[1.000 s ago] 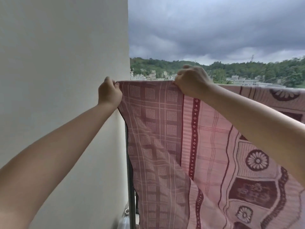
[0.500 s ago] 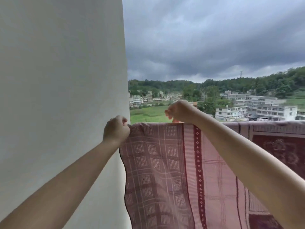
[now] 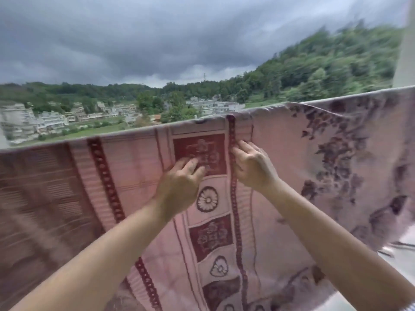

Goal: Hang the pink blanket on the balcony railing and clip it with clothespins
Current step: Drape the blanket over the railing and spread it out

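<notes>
I can read no text anywhere in my view — no letters, numbers, labels or brand marks. The pink blanket (image 3: 280, 158) carries only woven ornament: dark red flower panels, round rosettes and chain-like stripes, none forming characters. The distant buildings (image 3: 51, 120) are blurred — any signs on them are too small to make out.
</notes>
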Demonstrator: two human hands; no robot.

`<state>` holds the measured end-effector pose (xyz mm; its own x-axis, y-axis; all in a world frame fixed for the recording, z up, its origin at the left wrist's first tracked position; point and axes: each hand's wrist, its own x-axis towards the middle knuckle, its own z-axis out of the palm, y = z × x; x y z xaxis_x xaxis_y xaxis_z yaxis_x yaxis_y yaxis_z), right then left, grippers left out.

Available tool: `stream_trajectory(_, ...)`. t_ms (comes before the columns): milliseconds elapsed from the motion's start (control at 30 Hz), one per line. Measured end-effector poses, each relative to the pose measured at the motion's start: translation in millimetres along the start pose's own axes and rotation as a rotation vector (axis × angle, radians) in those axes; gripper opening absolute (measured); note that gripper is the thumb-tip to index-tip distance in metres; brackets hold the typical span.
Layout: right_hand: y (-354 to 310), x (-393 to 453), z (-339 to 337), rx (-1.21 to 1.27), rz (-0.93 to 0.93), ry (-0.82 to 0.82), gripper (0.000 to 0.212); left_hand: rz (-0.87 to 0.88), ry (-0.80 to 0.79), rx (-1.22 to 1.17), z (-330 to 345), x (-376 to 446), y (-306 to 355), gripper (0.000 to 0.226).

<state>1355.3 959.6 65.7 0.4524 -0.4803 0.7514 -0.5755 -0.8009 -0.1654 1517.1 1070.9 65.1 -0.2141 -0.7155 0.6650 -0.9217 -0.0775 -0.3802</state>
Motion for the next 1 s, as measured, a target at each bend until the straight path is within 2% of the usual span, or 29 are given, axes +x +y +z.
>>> stream_trajectory(100, 92.6, -47.3, -15.9, -0.125, 0.201, -0.186, 0.042, 0.021, -0.183, -0.213, 41.4, 44.3, 84.7, 0.043)
stream_trajectory(200, 184.2, -96.8, -43.9, -0.226, 0.334, -0.216, 0.048, 0.035, -0.254, -0.337, 77.4, 88.6, 173.5, 0.047)
stream_trajectory(433, 402.7, -201.3, -127.1, -0.448, 0.694, -0.430, 0.047, 0.204, -0.506, -0.373, 149.5, 199.1, 398.7, 0.041)
stream_trajectory(567, 496.1, -253.0, -160.0, -0.460, 0.808, -0.522, 0.053, 0.260, -0.572, -0.479, 185.4, 245.8, 522.3, 0.044)
stream_trajectory(700, 583.3, -280.1, -188.9, -0.459, 0.887, -0.535, 0.050, 0.378, -0.605, -0.557, 205.7, 299.9, 626.3, 0.049)
stream_trajectory(867, 702.5, -284.3, -215.8, -0.450, 0.950, -0.516, 0.044, 0.457, -0.587, -0.557, 254.6, 388.8, 719.6, 0.047)
stream_trajectory(1000, 825.2, -259.9, -236.1, -0.529, 0.938, -0.509, 0.050, 0.473, -0.530, -0.524, 306.0, 484.6, 784.2, 0.048)
